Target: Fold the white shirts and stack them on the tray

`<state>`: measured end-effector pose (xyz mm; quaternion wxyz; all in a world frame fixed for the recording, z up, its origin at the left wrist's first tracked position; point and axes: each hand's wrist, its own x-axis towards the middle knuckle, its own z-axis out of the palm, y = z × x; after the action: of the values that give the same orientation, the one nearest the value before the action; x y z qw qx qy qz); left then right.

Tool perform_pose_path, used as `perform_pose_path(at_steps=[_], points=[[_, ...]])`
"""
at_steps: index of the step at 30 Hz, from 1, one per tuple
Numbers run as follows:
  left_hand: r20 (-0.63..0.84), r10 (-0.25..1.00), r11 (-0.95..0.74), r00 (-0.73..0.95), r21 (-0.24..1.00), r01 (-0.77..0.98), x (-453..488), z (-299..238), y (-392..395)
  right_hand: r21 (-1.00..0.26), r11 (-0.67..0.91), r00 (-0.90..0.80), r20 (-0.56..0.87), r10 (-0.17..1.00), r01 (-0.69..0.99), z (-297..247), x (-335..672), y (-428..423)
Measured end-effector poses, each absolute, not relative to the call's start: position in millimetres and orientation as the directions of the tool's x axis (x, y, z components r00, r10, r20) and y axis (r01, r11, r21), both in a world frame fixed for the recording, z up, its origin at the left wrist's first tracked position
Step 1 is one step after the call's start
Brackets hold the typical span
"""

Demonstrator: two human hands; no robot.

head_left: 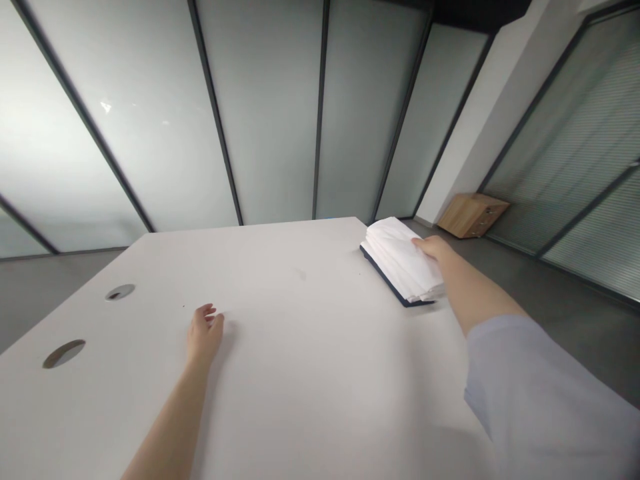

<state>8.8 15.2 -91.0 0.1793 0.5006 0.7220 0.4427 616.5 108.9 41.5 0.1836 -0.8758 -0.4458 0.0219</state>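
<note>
Right hand [434, 248] grips white folded cloths [403, 260]; left hand [204, 332] rests on table [310, 347].

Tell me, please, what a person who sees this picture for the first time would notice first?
The eye goes first to the stack of white folded cloths at the far right edge of the white table, lying on a dark flat thing; the right hand rests on the stack. Next comes the left hand, lying on the bare tabletop, with two round holes near the table's left edge. Behind the table stand tall frosted glass panels.
</note>
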Motion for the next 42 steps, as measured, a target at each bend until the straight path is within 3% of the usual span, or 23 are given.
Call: perform_pose_path(at_steps=[3,7,16,20,24,28,31,35,42], points=[[0.185,0.885,0.111,-0.427,0.808,0.579,7.2,-92.9,16.0,-0.251,-0.650,0.674,0.013,0.738,0.717,35.9,608.4,104.4],[0.202,0.884,0.096,-0.421,0.804,0.587,6.5,-94.8,16.5,-0.200,-0.670,0.686,0.009,0.728,0.715,35.9,596.9,99.4],[0.196,0.886,0.101,-0.420,0.802,0.589,10.0,-91.7,16.5,-0.158,-0.557,0.576,0.119,0.809,0.815,60.5,600.0,96.3],[0.207,0.892,0.102,-0.402,0.774,0.625,12.6,-90.4,17.5,-0.225,-0.519,0.562,0.222,0.797,0.824,84.2,589.1,89.4],[0.361,0.894,0.010,-0.267,0.579,0.815,21.5,-86.0,13.8,-0.287,-0.318,0.424,0.495,0.758,0.904,87.1,559.5,79.4],[0.446,0.893,-0.112,-0.059,0.348,0.931,37.5,-81.2,5.9,-0.227,-0.001,0.150,0.644,0.750,0.974,46.6,501.3,64.4],[0.411,0.911,-0.150,0.040,0.239,0.959,49.2,-81.4,2.1,-0.167,0.199,-0.066,0.585,0.809,0.966,-1.1,443.2,47.6],[0.298,0.944,-0.184,0.142,0.117,0.976,59.1,-84.9,2.0,-0.088,0.334,-0.278,0.381,0.882,0.938,-53.3,376.1,26.9],[0.103,0.992,-0.084,0.076,0.077,0.993,62.6,-86.3,5.6,-0.077,0.291,-0.284,0.084,0.955,0.954,-81.0,332.9,22.9]])
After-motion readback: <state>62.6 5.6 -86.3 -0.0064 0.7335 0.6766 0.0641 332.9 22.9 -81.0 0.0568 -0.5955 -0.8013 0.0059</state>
